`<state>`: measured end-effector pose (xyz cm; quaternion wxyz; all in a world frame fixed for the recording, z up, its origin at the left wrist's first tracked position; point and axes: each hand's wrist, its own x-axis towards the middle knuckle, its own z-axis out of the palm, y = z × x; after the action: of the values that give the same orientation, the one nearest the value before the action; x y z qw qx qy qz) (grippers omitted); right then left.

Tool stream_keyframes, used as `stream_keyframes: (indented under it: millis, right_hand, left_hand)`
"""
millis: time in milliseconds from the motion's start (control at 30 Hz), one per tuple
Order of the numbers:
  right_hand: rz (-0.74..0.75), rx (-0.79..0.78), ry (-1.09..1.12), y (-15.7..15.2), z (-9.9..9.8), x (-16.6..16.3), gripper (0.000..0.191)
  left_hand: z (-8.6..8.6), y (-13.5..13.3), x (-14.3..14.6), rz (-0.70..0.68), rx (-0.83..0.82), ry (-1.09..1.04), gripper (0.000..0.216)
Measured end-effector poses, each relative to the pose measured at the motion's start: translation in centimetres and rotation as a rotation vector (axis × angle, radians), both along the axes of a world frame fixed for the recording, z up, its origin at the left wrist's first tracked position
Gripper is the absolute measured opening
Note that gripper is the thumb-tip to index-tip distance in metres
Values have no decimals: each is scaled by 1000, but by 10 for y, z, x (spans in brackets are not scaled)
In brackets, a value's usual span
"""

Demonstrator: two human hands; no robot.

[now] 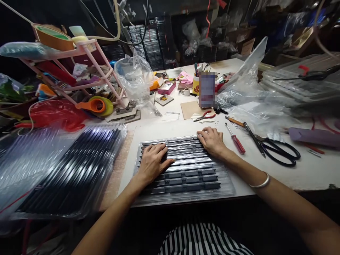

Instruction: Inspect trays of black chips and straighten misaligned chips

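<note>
A clear plastic tray (pixel 227 184) lies on the white work surface in front of me. Rows of black slotted strips (pixel 186 180), which look like connector strips or chip tubes, fill it crosswise. My left hand (pixel 152 161) rests over the tray's left part, fingers extended and thumb apart, touching the strips. At the upper right end of the strips is my right hand (pixel 211 142), its fingers slightly bent and resting on the strip ends. Nothing lifted shows in either hand; the undersides of the fingers are hidden.
Left of the tray lies another clear tray filled with long black strips (pixel 71 170). On the right are a red-handled screwdriver (pixel 237 141), a cutter knife (pixel 253 138) and black scissors (pixel 278 150). Behind are red pliers (pixel 205 116), plastic bags (pixel 135 76) and a pink rack (pixel 106 76).
</note>
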<state>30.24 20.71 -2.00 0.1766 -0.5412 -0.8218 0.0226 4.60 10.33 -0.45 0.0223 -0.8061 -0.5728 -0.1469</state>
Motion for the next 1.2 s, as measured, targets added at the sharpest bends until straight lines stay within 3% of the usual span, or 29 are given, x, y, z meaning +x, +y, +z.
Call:
stream_keyframes:
  millis: [67, 133, 233, 300, 367, 500, 633, 733, 833, 900, 967, 1033, 1133, 1200]
  right_hand:
    - [20, 61, -3, -10, 8, -4, 43]
    - [178, 87, -38, -24, 16, -12, 53]
    - [510, -9, -145, -45, 19, -24, 65]
    - [582, -98, -190, -54, 18, -27, 67]
    - [526, -141, -192, -59, 17, -22, 65]
    - [199, -126, -118, -80, 11, 5, 55]
    - [-19, -62, 42, -130, -2, 19, 44]
    - [-88, 49, 166, -178, -8, 24, 40]
    - [-155, 74, 347, -225, -14, 39, 36]
    - [-310, 24, 540, -251, -19, 57, 38]
    - [-520, -82, 802, -272, -25, 76, 57]
    - [-628, -262, 1109, -288, -29, 94, 69]
    - [-560, -529, 1479, -298, -38, 114, 60]
    - [-513, -597, 1591, -296, -51, 122, 55]
  left_hand:
    - [-1, -7, -2, -19, -37, 17, 49]
    - [-2, -13, -2, -12, -81, 56, 56]
    - [-2, -17, -4, 25, -156, 124, 64]
    - [-4, -19, -11, 49, -185, 130, 67]
    - [-9, -22, -25, 107, -183, 89, 70]
    - [-28, -29, -64, 249, -111, -178, 67]
    - [-36, -29, -78, 287, -25, -301, 64]
    - [-31, -22, -74, 206, -15, -258, 61]
    - [-25, -10, -60, 68, -41, -250, 58]
    - [-22, -5, -42, -12, -84, -269, 57]
    - [-19, -4, -17, -74, -142, -289, 56]
    - [-15, -7, 12, -117, -200, -313, 54]
    - [-5, -15, 49, -116, -225, -403, 54]
    - [1, -21, 64, -27, -231, -499, 59]
